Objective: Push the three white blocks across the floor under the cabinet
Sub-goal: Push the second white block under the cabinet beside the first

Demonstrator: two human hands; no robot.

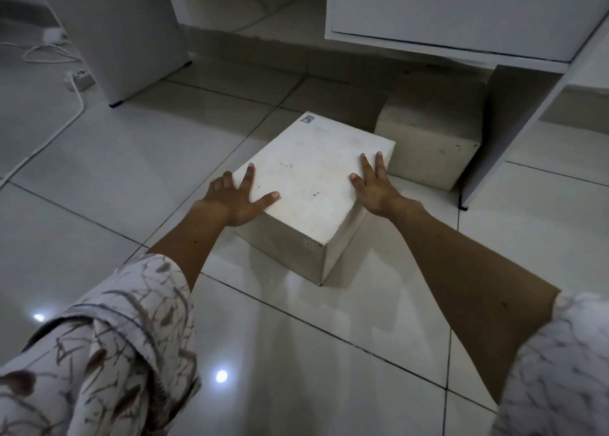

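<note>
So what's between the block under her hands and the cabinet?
In the head view, a second white block sits there, partly under the cabinet, beyond the near block.

Glossy tiled floor [99,158], white cord [49,139] trailing.

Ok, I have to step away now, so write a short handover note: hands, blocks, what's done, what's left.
Left hand and right hand: both flat and open on top of the near white block, fingers spread.
That block sits on the tiled floor, short of the cabinet.
Second white block lies partly under the cabinet's edge.
No third block in view.
Left: push the near block under; find the third.
</note>
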